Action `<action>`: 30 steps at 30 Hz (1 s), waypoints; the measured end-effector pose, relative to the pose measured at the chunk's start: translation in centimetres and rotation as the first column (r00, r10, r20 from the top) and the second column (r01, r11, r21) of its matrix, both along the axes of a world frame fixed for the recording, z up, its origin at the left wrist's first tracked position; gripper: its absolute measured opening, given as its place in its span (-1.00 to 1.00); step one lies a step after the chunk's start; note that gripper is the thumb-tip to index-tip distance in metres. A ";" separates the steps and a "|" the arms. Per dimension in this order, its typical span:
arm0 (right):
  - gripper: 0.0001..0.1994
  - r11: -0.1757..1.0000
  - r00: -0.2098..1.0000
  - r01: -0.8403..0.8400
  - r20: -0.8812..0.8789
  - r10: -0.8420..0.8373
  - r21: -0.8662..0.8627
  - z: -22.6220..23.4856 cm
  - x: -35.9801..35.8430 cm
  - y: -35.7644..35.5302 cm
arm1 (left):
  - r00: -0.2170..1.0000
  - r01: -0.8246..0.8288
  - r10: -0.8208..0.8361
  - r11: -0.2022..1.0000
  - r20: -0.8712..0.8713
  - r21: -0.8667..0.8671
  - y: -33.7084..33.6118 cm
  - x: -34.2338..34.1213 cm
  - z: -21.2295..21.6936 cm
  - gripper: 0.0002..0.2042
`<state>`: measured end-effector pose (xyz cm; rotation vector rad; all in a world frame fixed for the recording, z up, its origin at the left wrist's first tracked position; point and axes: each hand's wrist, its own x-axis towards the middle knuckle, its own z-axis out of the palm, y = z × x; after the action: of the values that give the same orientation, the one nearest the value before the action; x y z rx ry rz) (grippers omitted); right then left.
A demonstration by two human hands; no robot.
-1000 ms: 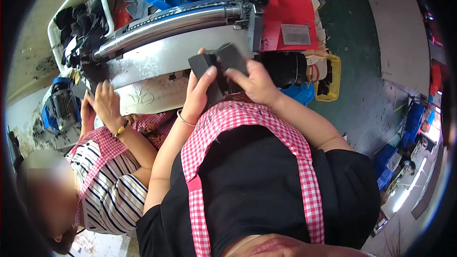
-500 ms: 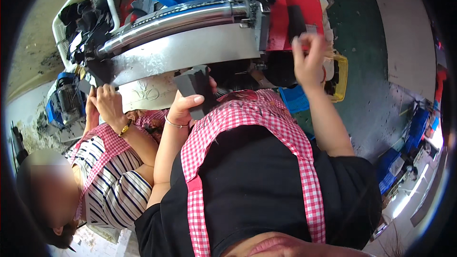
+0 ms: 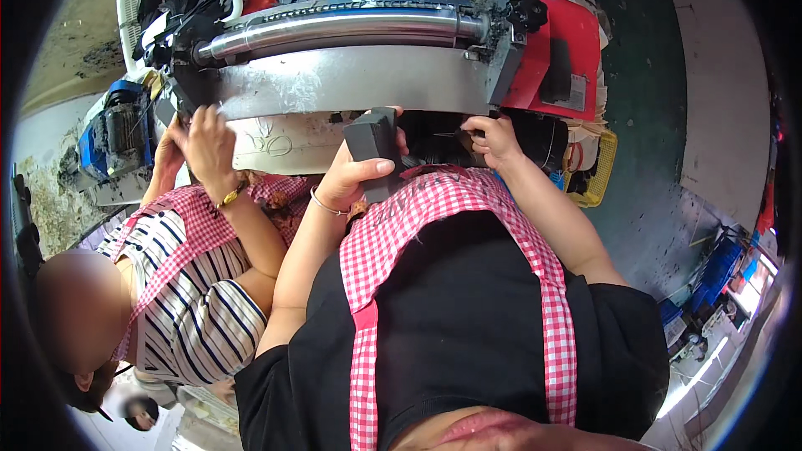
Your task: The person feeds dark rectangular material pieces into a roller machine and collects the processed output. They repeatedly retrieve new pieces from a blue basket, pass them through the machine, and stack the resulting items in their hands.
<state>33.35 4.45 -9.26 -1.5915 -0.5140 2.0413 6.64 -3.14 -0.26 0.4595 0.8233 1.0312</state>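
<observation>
Since the frame half a second earlier, the right hand [image 3: 497, 142] had come down from the red cover [image 3: 578, 46] at the upper right to just right of the frame's middle, while a dark flat piece [image 3: 555, 71] now rested on that cover. The left hand [image 3: 351, 177] had stayed near the centre, wrapped around a dark grey block [image 3: 370, 140], its thumb across the near face and fingertips showing beyond the far side. The right hand's fingers were curled in; something thin and dark stood at their tips, but whether they gripped it I could not tell.

The block sat upright and slightly tilted, below the edge of the pale metal plate [image 3: 359, 75] and above the checked apron [image 3: 418, 205]. It seemed light enough for one hand and fairly firm, perhaps with a little give; its dull surface suggested little slip and no great fragility. The long sides looked the best hold, pinched between thumb and fingers. It was matte, charcoal, flat-faced and straight-edged; whether it was solid or stacked layers was unclear.
</observation>
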 end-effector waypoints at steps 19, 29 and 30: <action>-0.43 0.407 0.469 -0.869 0.727 0.501 0.281 14.5 -4.0 1.7 | 0.881 -0.183 0.231 0.971 -0.414 0.152 1.3 0.8 -0.7 -0.01; -0.63 0.615 0.774 -0.582 0.130 0.620 0.532 10.5 -9.8 1.5 | 0.627 -0.281 0.374 0.927 -0.684 0.249 1.6 -0.1 0.0 -0.46; -0.70 0.690 0.767 -0.572 -0.009 0.642 0.443 11.0 -10.0 1.6 | 0.715 -0.298 0.347 0.936 -0.606 0.185 1.4 -0.3 -0.1 -0.49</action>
<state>23.34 6.09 1.71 -1.0470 -1.4774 2.2696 6.29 -1.69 -0.39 0.7683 1.5207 1.2525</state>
